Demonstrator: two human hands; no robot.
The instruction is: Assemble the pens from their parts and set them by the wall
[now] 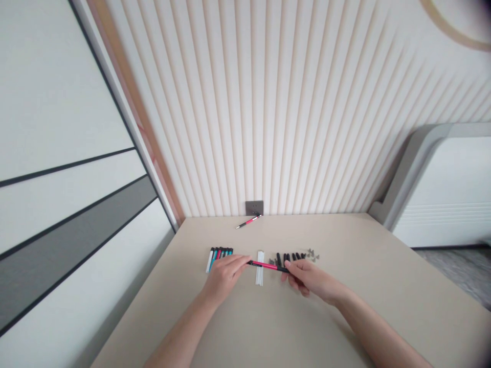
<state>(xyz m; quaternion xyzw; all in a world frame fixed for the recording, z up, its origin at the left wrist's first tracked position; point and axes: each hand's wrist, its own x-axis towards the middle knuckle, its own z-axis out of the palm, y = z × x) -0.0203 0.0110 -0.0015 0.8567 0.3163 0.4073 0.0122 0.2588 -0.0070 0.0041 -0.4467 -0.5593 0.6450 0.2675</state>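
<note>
Between my two hands a red pen barrel (264,265) with black ends is held nearly level above the table. My left hand (227,276) pinches its left end, and my right hand (305,278) grips the black section at its right end. Below the barrel lies a bundle of thin white refills (260,278). Several coloured pen barrels (215,255) with black tops lie in a row beside my left hand, partly covered by it. Black grip sleeves (279,259) are lined up behind my right hand, with small grey cone tips (312,254) scattered to their right.
A red and black pen (248,222) lies at the back of the beige table (245,327), just below a dark wall socket (254,207). A ribbed wall runs along the rear edge. White cabinet panels stand left, and a padded grey-white headboard (441,194) is on the right.
</note>
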